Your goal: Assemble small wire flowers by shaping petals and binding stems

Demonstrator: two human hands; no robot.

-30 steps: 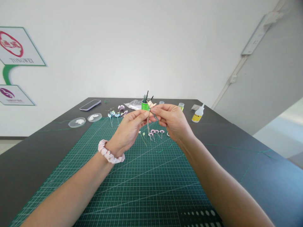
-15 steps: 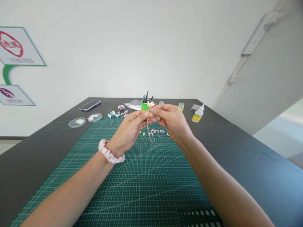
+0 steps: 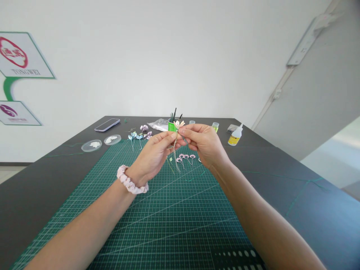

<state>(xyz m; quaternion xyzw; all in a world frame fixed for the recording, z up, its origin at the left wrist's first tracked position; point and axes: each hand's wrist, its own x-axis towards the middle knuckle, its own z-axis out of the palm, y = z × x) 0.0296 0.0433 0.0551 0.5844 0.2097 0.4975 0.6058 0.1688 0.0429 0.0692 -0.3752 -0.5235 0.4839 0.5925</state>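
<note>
A small pale pink craft flower [image 3: 179, 125] is held upright over the far part of the green cutting mat [image 3: 157, 210]. Its thin twisted stem [image 3: 176, 153] hangs below the fingers. My left hand [image 3: 153, 152], with a pink scrunchie [image 3: 132, 180] on the wrist, pinches the stem just under the petals. Close beside it, my right hand [image 3: 206, 145] is closed in a pinch at the flower's base, on a grey-green thread [image 3: 184, 140] whose end sticks out below the fingers. The exact contact between fingertips and stem is partly hidden.
Pink wire loops [image 3: 186, 156] lie on the mat beyond my hands. Blue flowers [image 3: 135, 137] and purple flowers [image 3: 144, 128] are at far left, near two shallow dishes [image 3: 91, 146] and a phone [image 3: 107, 125]. A green tool pot [image 3: 171, 126] and a glue bottle [image 3: 235, 135] stand behind.
The flower has turned slightly between my fingers, and its petals look more spread. The hanging stem has swung a little to the left. Both hands stay nearly in place.
</note>
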